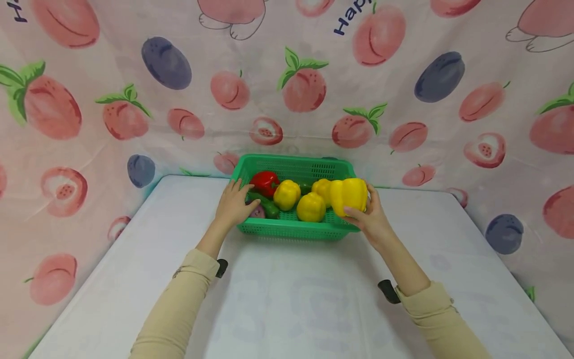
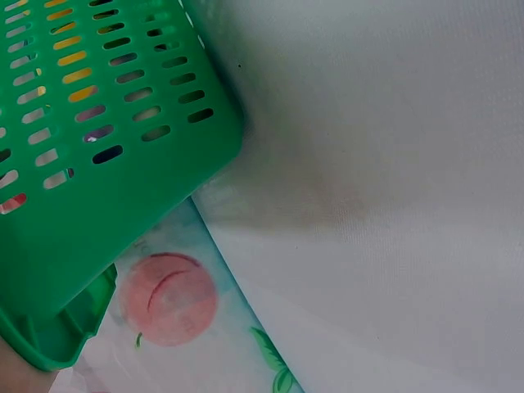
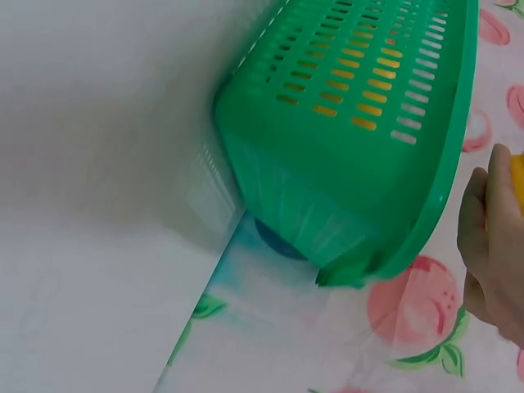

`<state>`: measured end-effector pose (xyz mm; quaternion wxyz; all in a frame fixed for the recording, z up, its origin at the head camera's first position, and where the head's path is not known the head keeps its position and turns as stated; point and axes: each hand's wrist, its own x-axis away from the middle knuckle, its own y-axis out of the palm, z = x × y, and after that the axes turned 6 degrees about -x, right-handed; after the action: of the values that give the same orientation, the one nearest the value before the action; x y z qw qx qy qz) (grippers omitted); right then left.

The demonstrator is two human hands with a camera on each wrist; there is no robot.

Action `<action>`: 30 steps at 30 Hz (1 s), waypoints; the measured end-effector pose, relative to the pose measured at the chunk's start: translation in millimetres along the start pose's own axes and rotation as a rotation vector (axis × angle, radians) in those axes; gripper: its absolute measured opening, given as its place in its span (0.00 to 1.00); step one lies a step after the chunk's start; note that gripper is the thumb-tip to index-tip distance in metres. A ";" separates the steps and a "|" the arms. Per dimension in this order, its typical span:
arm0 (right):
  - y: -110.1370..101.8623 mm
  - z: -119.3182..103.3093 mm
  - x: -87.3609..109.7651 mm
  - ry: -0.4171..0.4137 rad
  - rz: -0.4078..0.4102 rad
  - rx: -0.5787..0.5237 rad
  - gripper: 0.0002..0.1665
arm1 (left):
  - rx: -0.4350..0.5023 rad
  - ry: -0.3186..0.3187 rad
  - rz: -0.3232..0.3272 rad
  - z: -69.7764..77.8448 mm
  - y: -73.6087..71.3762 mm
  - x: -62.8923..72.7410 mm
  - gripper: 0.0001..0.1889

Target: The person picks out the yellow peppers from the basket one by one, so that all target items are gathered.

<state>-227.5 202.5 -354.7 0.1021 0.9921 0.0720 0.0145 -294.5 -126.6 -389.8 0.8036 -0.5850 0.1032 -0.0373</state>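
A green plastic basket (image 1: 291, 230) holds a red bell pepper (image 1: 265, 183), several yellow bell peppers (image 1: 311, 207), a dark green cucumber (image 1: 270, 207) and a purple vegetable (image 1: 257, 211). Over the basket's right end, my right hand (image 1: 371, 219) grips another yellow bell pepper (image 1: 349, 195), thumb below and fingers behind it. In the right wrist view, that hand (image 3: 495, 250) is beside the basket, with only a sliver of the pepper (image 3: 517, 182) showing. My left hand (image 1: 234, 203) rests at the left rim, fingers spread and holding no vegetable.
The basket stands near the back edge of a white table (image 1: 296, 299). Behind and beside the table hangs a pink cloth (image 1: 269, 99) printed with fruit. Dark wrist devices (image 1: 388, 291) are on both wrists.
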 end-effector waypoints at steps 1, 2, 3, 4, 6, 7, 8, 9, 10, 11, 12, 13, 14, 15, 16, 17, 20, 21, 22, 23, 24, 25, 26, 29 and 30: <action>-1.6 -0.3 0.0 -0.005 -0.009 0.015 0.48 | 0.002 -0.001 0.001 -0.2 -0.2 -0.3 0.30; -3.4 -0.6 0.0 -0.008 -0.014 0.033 0.50 | 0.003 -0.002 0.002 -0.2 -0.7 -0.5 0.30; -5.1 -0.6 0.0 -0.011 -0.015 0.053 0.51 | 0.003 -0.003 0.004 -0.3 -1.3 -0.7 0.30; -7.0 -0.6 0.1 -0.013 -0.016 0.074 0.51 | 0.001 -0.002 0.006 -0.5 -1.5 -1.0 0.30; -11.1 0.1 0.3 -0.019 -0.011 0.118 0.50 | -0.001 -0.003 0.007 -0.7 -1.9 -1.6 0.30; -12.9 0.7 0.5 -0.024 -0.005 0.138 0.50 | -0.002 -0.003 0.007 -0.8 -1.9 -1.8 0.30; -15.0 1.4 0.7 -0.030 0.000 0.166 0.49 | -0.005 -0.002 0.008 -1.2 -1.6 -2.0 0.30; -16.8 2.0 1.4 -0.036 0.006 0.192 0.49 | -0.008 -0.001 0.007 -1.5 -1.2 -2.1 0.30; -18.9 2.7 2.1 -0.043 0.008 0.211 0.49 | -0.008 -0.002 0.007 -1.6 -0.7 -2.0 0.30; -20.9 3.4 3.1 -0.052 0.010 0.229 0.48 | -0.007 -0.002 0.007 -1.8 -0.2 -1.9 0.30; -22.7 4.0 4.3 -0.061 0.011 0.243 0.48 | -0.011 -0.001 0.006 -1.9 0.4 -1.8 0.30; -24.6 4.4 6.0 -0.071 0.009 0.254 0.48 | -0.009 0.000 0.005 -1.7 0.6 -1.5 0.30; -26.3 4.7 7.6 -0.080 0.007 0.264 0.48 | -0.010 0.000 0.004 -1.8 0.9 -1.3 0.30; -28.0 4.9 9.4 -0.090 0.003 0.265 0.48 | -0.008 0.000 0.001 -1.5 0.9 -1.0 0.31; -29.8 5.3 10.9 -0.102 0.000 0.267 0.48 | -0.006 -0.001 -0.001 -1.2 1.0 -0.8 0.31; -31.3 5.6 12.3 -0.115 -0.002 0.271 0.48 | -0.008 0.000 -0.003 -1.0 1.0 -0.8 0.31; -36.1 5.8 14.9 -0.144 0.000 0.289 0.49 | -0.007 -0.001 -0.006 -0.3 0.2 -0.5 0.31; -37.9 5.8 15.3 -0.150 0.004 0.297 0.50 | -0.006 -0.001 -0.006 0.0 -0.1 -0.4 0.31; -39.4 5.6 15.7 -0.153 0.010 0.304 0.51 | -0.008 -0.001 -0.005 -0.1 -0.1 -0.5 0.31; -41.0 5.7 15.7 -0.151 0.018 0.309 0.51 | -0.007 -0.002 -0.005 -0.1 -0.3 -0.4 0.31; -42.6 5.7 15.8 -0.147 0.024 0.314 0.51 | -0.005 -0.002 -0.006 -0.1 -0.4 -0.4 0.31; -44.2 5.8 15.8 -0.141 0.031 0.321 0.51 | -0.004 -0.003 -0.007 -0.2 -0.4 -0.3 0.31; -45.8 6.1 15.9 -0.138 0.037 0.328 0.52 | -0.002 -0.005 -0.007 -0.3 -0.3 -0.3 0.31; -50.9 7.2 16.2 -0.123 0.054 0.335 0.51 | 0.003 -0.008 -0.003 -0.2 0.3 -0.2 0.31; -52.8 7.5 17.0 -0.120 0.059 0.337 0.51 | 0.007 -0.008 -0.001 0.0 0.9 -0.1 0.31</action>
<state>-217.7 254.6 -372.6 -0.0621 0.9959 0.0381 -0.0538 -294.7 -126.3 -390.6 0.8061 -0.5823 0.0994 -0.0356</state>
